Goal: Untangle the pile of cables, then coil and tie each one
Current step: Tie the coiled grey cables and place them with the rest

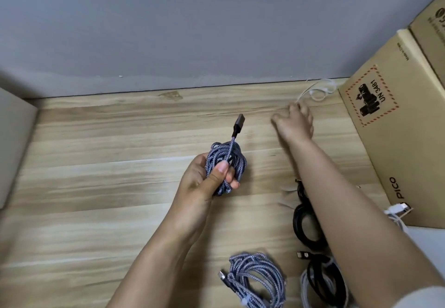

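Two braided blue-grey cables show. One coiled bundle (226,163) is gripped in the left hand (207,180), thumb pressed over the loops and fingers curled beneath, its plug end (237,124) sticking up toward the far edge of the wooden surface (96,163). The second braided coil (255,278) lies at the near edge. Two black coils (305,223) lie near the right side, partly hidden by the right forearm, and a white cable (395,211) peeks out beside the cardboard box (375,124).

The right hand (296,122) reaches out toward the far right corner, blurred, fingers bent around thin white ties (317,90); whether it actually pinches them cannot be told. The box stands along the right edge, a grey wall (192,30) behind.
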The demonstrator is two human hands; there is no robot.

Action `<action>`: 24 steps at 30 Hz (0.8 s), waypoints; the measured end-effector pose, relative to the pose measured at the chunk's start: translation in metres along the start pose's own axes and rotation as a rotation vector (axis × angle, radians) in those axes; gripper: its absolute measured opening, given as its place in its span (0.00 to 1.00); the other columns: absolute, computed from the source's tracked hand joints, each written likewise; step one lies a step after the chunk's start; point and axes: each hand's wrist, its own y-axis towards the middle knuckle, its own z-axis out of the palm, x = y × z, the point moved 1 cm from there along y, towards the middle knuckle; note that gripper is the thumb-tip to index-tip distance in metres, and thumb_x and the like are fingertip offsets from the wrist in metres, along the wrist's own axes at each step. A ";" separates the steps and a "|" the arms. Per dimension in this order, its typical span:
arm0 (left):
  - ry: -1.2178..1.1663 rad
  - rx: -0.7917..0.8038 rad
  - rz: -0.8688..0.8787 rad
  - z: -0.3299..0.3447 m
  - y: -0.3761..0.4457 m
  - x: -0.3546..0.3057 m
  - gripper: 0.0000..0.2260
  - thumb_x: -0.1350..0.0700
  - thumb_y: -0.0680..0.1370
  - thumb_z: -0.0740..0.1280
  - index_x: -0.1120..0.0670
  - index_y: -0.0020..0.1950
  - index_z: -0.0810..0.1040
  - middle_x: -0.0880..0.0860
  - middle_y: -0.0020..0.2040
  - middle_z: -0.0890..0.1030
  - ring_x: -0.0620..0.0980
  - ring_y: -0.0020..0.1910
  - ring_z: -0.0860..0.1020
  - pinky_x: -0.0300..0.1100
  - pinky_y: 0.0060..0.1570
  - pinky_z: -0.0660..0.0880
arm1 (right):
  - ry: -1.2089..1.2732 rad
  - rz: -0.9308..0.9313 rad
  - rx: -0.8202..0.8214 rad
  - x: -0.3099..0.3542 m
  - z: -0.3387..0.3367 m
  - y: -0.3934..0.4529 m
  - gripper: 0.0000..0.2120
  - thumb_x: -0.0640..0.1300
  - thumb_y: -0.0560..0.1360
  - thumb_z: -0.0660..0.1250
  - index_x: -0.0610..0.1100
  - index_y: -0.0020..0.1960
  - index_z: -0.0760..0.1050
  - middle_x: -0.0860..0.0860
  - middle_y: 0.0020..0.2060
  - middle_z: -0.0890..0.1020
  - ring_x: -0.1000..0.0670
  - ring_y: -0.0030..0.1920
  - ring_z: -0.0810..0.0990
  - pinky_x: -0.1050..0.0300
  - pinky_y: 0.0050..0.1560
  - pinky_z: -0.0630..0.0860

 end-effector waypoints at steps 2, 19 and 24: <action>-0.012 -0.002 -0.013 -0.001 -0.001 0.000 0.07 0.55 0.74 0.61 0.58 0.45 0.68 0.49 0.32 0.72 0.46 0.33 0.73 0.39 0.44 0.70 | -0.064 -0.098 -0.057 -0.004 0.009 -0.017 0.26 0.49 0.75 0.64 0.41 0.70 0.66 0.48 0.73 0.61 0.46 0.72 0.58 0.53 0.70 0.57; -0.055 -0.085 -0.032 0.000 -0.039 -0.016 0.07 0.54 0.73 0.63 0.57 0.45 0.69 0.49 0.32 0.73 0.45 0.32 0.74 0.41 0.44 0.72 | 1.496 -0.207 0.438 0.031 -0.069 -0.203 0.07 0.37 0.60 0.70 0.46 0.36 0.82 0.51 0.30 0.81 0.55 0.31 0.79 0.66 0.40 0.76; -0.088 -0.033 -0.017 0.010 -0.069 -0.028 0.08 0.54 0.74 0.63 0.58 0.43 0.68 0.50 0.33 0.72 0.46 0.34 0.74 0.43 0.43 0.74 | 1.650 -0.026 0.708 0.004 -0.053 -0.264 0.16 0.41 0.53 0.83 0.44 0.38 0.83 0.47 0.32 0.81 0.53 0.33 0.79 0.64 0.43 0.78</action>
